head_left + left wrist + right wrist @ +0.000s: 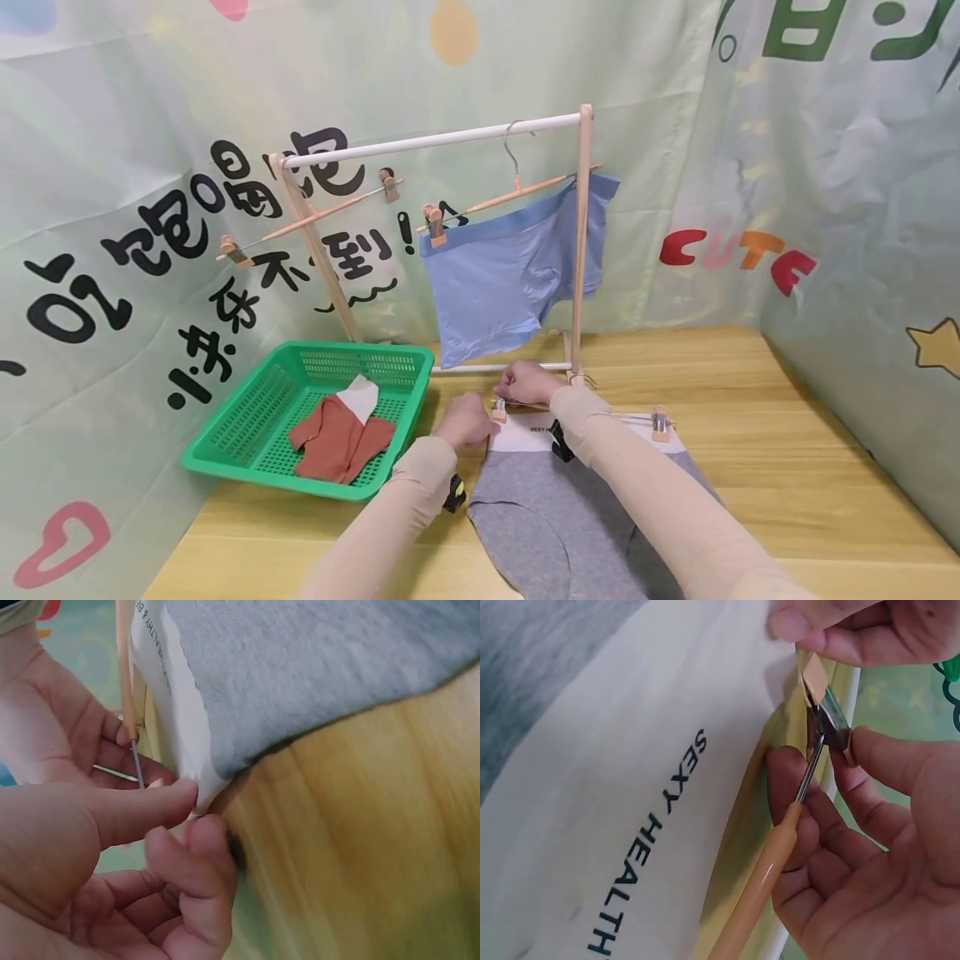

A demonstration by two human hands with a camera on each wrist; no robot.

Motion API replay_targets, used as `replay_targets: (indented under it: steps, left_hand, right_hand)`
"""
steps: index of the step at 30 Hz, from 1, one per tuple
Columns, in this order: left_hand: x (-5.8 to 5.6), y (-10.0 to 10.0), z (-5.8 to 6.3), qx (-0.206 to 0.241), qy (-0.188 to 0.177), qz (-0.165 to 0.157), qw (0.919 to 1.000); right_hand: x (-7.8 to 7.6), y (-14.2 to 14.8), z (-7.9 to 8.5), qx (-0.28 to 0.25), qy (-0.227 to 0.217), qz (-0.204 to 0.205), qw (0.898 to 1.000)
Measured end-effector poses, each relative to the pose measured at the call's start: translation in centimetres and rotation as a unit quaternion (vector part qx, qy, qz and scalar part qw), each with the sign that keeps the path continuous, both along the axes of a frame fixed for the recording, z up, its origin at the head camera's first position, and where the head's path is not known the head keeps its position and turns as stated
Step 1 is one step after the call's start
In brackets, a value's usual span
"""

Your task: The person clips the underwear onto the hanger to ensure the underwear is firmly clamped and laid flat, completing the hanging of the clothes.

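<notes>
A pair of grey underpants (pixel 525 492) with a white waistband (pixel 652 802) lies on the table, lettering along the band. With thumb and finger, my left hand (pixel 467 418) pinches the waistband's left corner (pixel 214 791). My right hand (pixel 531 382) grips the left clip (pixel 832 724) of a wooden hanger, thumb on one side of it and fingers on the other. The clip's tip sits beside the waistband corner, close to my left fingertips. At the hanger's other end, a second clip (pixel 660 425) is on the right part of the waistband.
Behind my hands stands a rack (pixel 582 250) with blue underpants (pixel 495 279) clipped to a hanger. Another hanger (pixel 315 218) hangs at its left end. A green basket (pixel 412 433) holds a rust-red garment (pixel 337 442) with a white part. Printed cloth walls surround the table.
</notes>
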State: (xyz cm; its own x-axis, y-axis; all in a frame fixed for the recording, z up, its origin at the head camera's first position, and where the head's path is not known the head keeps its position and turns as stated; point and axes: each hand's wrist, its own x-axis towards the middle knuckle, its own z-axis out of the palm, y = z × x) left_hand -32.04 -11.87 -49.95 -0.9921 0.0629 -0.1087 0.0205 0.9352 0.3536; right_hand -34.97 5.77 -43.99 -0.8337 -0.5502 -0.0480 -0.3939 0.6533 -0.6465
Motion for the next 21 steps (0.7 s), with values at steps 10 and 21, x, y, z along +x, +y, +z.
replay_targets:
  steps: [10,21]
  left_hand:
    - [0.4,-1.0,-0.2,0.142,-0.031,-0.003,0.9894]
    - [4.8,0.4,5.2,0.241,-0.062,0.055,0.9671]
  right_hand:
    - [-0.4,1.1,0.0,-0.067,-0.124,-0.027,0.990]
    - [-1.4,1.7,-0.6,-0.097,-0.144,-0.029,0.984]
